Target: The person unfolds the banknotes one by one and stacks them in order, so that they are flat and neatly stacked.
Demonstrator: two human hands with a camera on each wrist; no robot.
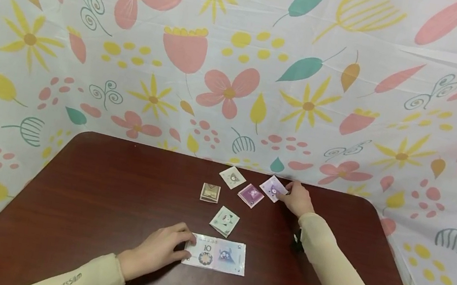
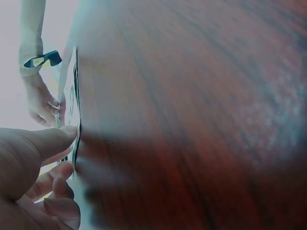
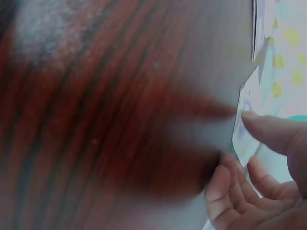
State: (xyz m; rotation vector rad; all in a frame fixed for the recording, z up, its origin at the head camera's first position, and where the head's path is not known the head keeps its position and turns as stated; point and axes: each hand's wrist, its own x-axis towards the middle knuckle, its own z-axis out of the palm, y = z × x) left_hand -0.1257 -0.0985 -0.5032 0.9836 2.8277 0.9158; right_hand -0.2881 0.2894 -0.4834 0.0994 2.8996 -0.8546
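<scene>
– So, where's the lilac note [image 1: 271, 187] from the right hand [image 1: 299, 201]?
– Just left, near the far edge of the table [image 1: 122, 190]; thumb and fingertip seem to pinch its right side, though the wrist view is blurred. Squarish, purple-printed.
– And the left hand [image 1: 162, 250]?
– Gripping the left end of the 10 note [image 1: 217, 255], long axis sideways, pale, blue-printed.

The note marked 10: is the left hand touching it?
Touching. The left wrist view shows it: the left hand has its thumb tip directly against the note marked 10.
</scene>
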